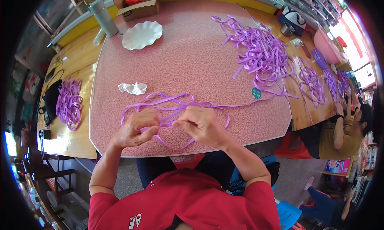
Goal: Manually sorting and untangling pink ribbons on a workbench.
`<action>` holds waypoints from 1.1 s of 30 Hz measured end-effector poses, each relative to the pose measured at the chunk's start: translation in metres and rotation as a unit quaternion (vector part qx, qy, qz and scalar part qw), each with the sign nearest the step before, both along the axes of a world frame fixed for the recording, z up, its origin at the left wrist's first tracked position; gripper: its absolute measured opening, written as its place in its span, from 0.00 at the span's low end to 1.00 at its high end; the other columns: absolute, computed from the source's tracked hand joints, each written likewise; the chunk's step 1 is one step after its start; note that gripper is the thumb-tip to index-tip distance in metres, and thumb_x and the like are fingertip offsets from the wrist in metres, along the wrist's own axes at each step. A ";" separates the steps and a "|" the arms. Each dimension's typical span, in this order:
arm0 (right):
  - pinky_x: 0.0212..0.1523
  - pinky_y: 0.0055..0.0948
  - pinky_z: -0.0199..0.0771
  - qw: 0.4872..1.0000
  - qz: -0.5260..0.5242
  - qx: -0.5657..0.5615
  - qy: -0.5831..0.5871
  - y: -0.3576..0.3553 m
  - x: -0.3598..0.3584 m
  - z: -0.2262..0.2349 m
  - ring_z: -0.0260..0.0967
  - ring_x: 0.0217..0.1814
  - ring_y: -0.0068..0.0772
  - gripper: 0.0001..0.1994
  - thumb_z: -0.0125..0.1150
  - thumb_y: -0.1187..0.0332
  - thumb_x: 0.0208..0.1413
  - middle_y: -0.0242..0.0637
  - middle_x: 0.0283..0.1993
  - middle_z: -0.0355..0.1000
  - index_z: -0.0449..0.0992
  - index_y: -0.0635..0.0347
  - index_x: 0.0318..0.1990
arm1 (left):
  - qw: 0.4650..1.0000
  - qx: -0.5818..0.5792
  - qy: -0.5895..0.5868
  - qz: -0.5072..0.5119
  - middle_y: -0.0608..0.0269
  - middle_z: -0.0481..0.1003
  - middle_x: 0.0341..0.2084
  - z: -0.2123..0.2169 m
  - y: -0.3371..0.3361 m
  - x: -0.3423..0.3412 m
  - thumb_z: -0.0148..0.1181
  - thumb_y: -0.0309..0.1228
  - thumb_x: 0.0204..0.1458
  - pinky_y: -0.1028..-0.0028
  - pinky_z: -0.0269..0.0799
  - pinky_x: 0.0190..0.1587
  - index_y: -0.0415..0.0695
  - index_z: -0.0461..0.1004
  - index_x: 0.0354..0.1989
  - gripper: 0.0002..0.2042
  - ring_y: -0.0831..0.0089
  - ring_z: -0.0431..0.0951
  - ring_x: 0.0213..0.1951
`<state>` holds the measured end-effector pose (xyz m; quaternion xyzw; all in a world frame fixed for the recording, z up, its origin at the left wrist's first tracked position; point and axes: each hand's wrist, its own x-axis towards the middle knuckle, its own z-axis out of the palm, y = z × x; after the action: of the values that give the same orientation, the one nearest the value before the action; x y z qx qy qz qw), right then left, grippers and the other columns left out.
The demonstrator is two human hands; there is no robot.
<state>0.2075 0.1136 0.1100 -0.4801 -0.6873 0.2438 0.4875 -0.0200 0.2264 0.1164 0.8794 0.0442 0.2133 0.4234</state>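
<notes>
Both my hands are closed over a loose spread of purple ribbon [171, 99] near the table's front edge. My left hand [139, 128] pinches a strand of it, and a short stretch runs across to my right hand [203, 125], whose fingers are also closed on the ribbon. Loops of ribbon curl out behind and below the hands, and one long tail trails right toward a big heap of purple ribbon [264, 50]. Exactly how the strand sits between my fingertips is hidden.
A crumpled white tissue [133, 88] lies behind my left hand. Farther back are a white scalloped plate [142, 35], a grey-green bottle [103, 18] and a cardboard box [138, 9]. A ribbon bundle [69, 103] lies at left. A person [340, 130] works at right beside more ribbon bundles.
</notes>
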 end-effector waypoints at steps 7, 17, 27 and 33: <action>0.46 0.33 0.73 0.989 -0.110 0.031 -0.094 -0.004 0.068 -0.008 0.73 0.45 0.38 0.06 0.64 0.74 0.55 0.40 0.39 0.76 0.81 0.60 0.40 | 0.972 0.097 0.153 0.152 0.58 0.73 0.27 0.002 0.011 -0.039 0.60 0.33 0.56 0.63 0.67 0.36 0.41 0.76 0.30 0.08 0.59 0.73 0.31; 0.46 0.38 0.69 0.949 -0.135 -0.015 -0.284 -0.010 0.077 -0.032 0.70 0.43 0.42 0.08 0.67 0.71 0.50 0.37 0.38 0.74 0.80 0.60 0.37 | 0.964 0.164 0.089 0.187 0.56 0.74 0.33 -0.008 -0.008 0.033 0.64 0.29 0.52 0.61 0.70 0.44 0.41 0.76 0.40 0.09 0.57 0.74 0.41; 0.44 0.32 0.71 0.984 -0.115 -0.065 -0.116 -0.020 0.083 -0.002 0.73 0.42 0.32 0.12 0.68 0.74 0.51 0.35 0.39 0.74 0.76 0.60 0.43 | 0.956 0.247 -0.055 0.147 0.58 0.74 0.41 -0.018 -0.040 0.121 0.68 0.28 0.47 0.60 0.71 0.46 0.45 0.73 0.56 0.24 0.59 0.76 0.44; 0.41 0.21 0.73 0.904 -0.001 -0.250 0.348 -0.030 0.080 0.008 0.73 0.40 0.19 0.10 0.64 0.76 0.57 0.34 0.41 0.75 0.75 0.62 0.46 | 0.949 0.263 -0.149 0.093 0.63 0.75 0.30 -0.011 -0.033 0.123 0.71 0.28 0.44 0.68 0.69 0.34 0.42 0.76 0.46 0.19 0.66 0.76 0.31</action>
<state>0.2872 0.0832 0.1181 -0.4717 -0.3898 0.5584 0.5601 0.1028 0.1937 0.1056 0.9096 0.0042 0.3844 0.1574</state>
